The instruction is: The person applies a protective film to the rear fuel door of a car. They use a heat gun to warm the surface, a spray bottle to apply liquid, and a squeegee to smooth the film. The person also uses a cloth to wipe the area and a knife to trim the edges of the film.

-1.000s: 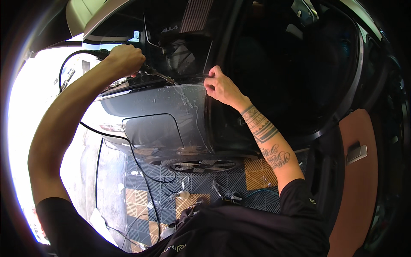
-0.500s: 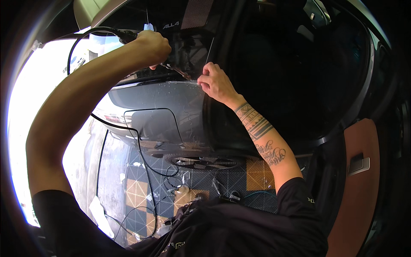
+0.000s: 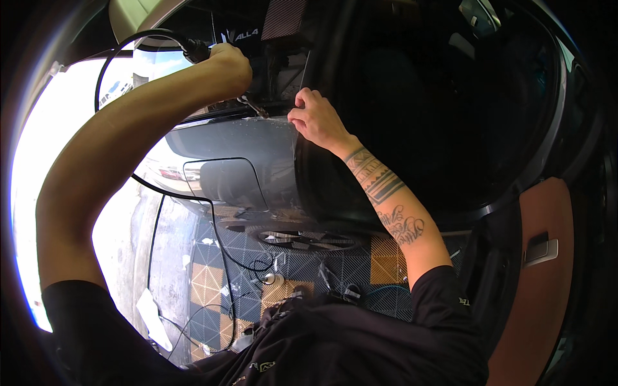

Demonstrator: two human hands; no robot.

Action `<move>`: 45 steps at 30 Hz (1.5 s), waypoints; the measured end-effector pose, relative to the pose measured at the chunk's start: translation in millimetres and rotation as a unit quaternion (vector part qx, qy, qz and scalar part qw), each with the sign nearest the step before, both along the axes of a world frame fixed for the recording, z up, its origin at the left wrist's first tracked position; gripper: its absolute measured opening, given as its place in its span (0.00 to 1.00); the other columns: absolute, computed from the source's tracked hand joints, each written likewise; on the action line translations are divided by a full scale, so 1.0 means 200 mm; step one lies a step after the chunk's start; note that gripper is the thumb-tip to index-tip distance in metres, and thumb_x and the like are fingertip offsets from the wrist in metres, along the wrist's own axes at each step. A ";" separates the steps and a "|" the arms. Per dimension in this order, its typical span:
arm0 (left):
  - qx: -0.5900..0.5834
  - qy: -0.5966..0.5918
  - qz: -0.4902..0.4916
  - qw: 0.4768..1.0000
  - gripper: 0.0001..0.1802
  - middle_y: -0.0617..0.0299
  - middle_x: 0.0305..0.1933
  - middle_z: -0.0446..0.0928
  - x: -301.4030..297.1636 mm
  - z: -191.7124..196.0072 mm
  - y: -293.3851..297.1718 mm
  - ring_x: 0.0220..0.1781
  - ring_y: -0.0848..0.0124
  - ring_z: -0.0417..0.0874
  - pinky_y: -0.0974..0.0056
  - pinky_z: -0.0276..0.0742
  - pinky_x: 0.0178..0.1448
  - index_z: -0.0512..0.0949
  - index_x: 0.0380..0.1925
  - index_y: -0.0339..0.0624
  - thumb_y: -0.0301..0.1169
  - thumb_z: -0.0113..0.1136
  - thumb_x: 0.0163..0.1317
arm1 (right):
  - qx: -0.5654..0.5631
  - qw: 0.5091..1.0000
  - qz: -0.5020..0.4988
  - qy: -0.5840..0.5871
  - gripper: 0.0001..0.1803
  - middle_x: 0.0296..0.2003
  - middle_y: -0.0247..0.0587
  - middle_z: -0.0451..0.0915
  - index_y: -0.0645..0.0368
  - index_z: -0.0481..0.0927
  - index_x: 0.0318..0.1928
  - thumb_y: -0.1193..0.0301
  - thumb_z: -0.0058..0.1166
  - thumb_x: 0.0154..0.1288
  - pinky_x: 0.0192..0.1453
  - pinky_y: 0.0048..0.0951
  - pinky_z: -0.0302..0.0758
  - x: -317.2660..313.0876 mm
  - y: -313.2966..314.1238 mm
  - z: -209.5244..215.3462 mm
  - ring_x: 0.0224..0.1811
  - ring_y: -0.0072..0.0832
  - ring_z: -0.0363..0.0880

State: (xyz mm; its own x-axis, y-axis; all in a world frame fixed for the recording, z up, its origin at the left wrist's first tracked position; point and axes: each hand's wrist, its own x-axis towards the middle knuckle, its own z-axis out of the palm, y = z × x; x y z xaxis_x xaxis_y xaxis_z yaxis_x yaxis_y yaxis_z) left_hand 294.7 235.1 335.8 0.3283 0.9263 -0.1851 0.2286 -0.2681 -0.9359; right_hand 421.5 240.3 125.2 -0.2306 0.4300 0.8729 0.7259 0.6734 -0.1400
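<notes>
My left hand (image 3: 230, 71) is closed round a black corded tool (image 3: 196, 50), its grip mostly hidden by my fingers. A narrow metal tip (image 3: 256, 108) pokes out below the fist, just above the lower edge of the dark side window (image 3: 277, 72). Beside that tip, at the door-opening edge of the grey car body panel (image 3: 225, 138), is my right hand (image 3: 317, 122). Its thumb and forefinger are bent together at the panel's edge; what they hold, if anything, is too small to make out. Small droplets or specks show on the paint between the hands.
A black cable (image 3: 98, 83) loops from the tool behind my left arm to the tiled floor (image 3: 206, 283). Below the panel's fuel flap (image 3: 225, 180) is a wheel (image 3: 309, 240). The open door's brown trim (image 3: 544, 212) stands at right. A white sheet (image 3: 153, 318) lies lower left.
Both hands have shifted slightly left, and the metal tip has moved a little left along the window's lower edge. The view has also shifted slightly.
</notes>
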 end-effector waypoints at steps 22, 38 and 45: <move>0.004 -0.025 0.061 0.998 0.17 0.70 0.47 0.84 0.01 0.02 0.06 0.51 0.70 0.84 0.63 0.80 0.51 0.84 0.47 0.58 0.41 0.69 0.56 | -0.237 0.793 0.191 0.528 0.11 0.44 0.40 0.80 0.67 0.81 0.41 0.71 0.50 0.69 0.49 0.29 0.78 0.04 0.09 -0.09 0.43 0.27 0.80; -0.140 -0.034 0.193 0.971 0.14 0.67 0.54 0.81 -0.07 -0.11 0.33 0.59 0.72 0.76 0.49 0.62 0.65 0.81 0.45 0.67 0.49 0.48 0.67 | -0.335 0.702 0.264 0.570 0.20 0.54 0.42 0.76 0.67 0.74 0.57 0.68 0.48 0.70 0.58 0.31 0.73 0.10 0.19 -0.16 0.57 0.30 0.75; -0.107 -0.732 0.113 0.663 0.24 0.48 0.36 0.82 -1.81 -0.45 -0.82 0.41 0.55 0.84 0.54 0.79 0.43 0.80 0.41 0.37 0.47 0.67 0.56 | -0.347 0.741 0.121 0.562 0.25 0.63 0.52 0.66 0.61 0.69 0.64 0.61 0.46 0.72 0.63 0.39 0.71 0.08 -0.23 -0.41 0.63 0.42 0.69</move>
State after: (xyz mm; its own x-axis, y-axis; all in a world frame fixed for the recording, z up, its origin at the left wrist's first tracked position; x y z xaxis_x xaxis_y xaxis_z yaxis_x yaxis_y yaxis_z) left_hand -67.0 70.5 246.1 0.1582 0.9865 0.0434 0.9075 -0.1626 0.3873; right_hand 437.6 194.8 42.3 0.3300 0.9304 0.1593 -0.2429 0.2468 -0.9381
